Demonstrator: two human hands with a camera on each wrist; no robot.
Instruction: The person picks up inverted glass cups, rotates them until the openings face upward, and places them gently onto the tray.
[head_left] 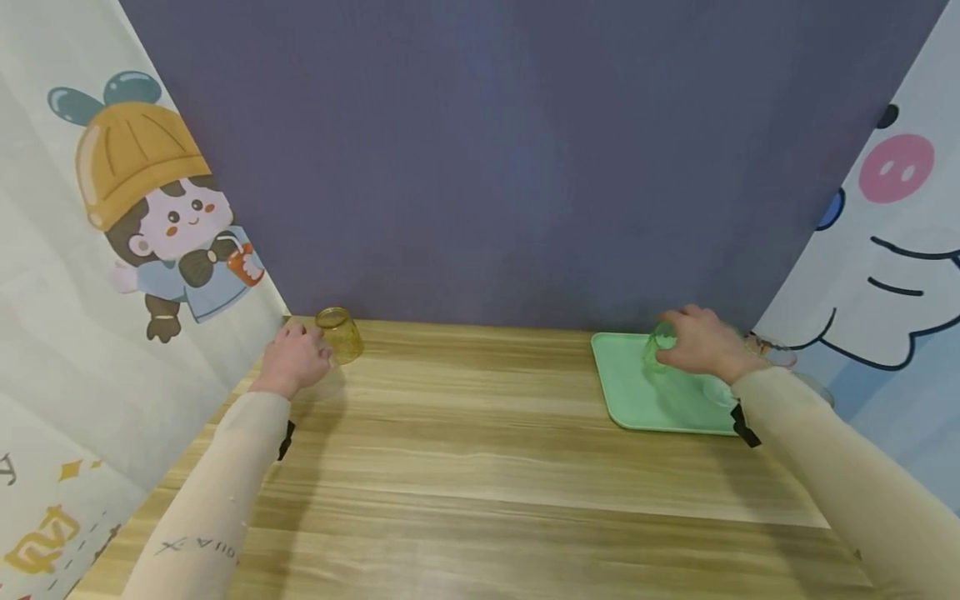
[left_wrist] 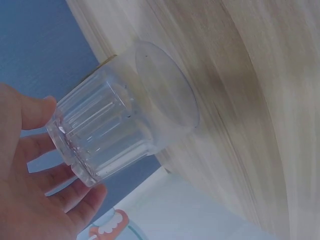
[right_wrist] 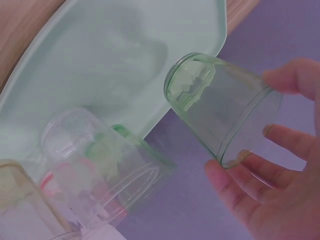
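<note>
In the left wrist view, my left hand [left_wrist: 35, 175] grips a clear glass [left_wrist: 115, 120] by its thick fluted base, with the mouth facing the wooden table. Whether the rim touches the wood, I cannot tell. An amber glass [head_left: 341, 337] stands just right of this hand. My right hand [right_wrist: 285, 165] holds a green glass [right_wrist: 220, 110] near its rim, over the pale green tray [head_left: 626, 400]. The green glass's base points toward the tray; contact is unclear. Beside it in the right wrist view are a clear glass [right_wrist: 75, 135], a green-tinted glass [right_wrist: 145, 160] partly behind it, and an amber-tinted glass [right_wrist: 22, 200].
The wooden table [head_left: 465, 450] runs up to a dark blue-grey panel [head_left: 510, 167] at the back. Printed cloths hang at the left [head_left: 60, 333] and right [head_left: 900, 317]. The right forearm hides part of the tray.
</note>
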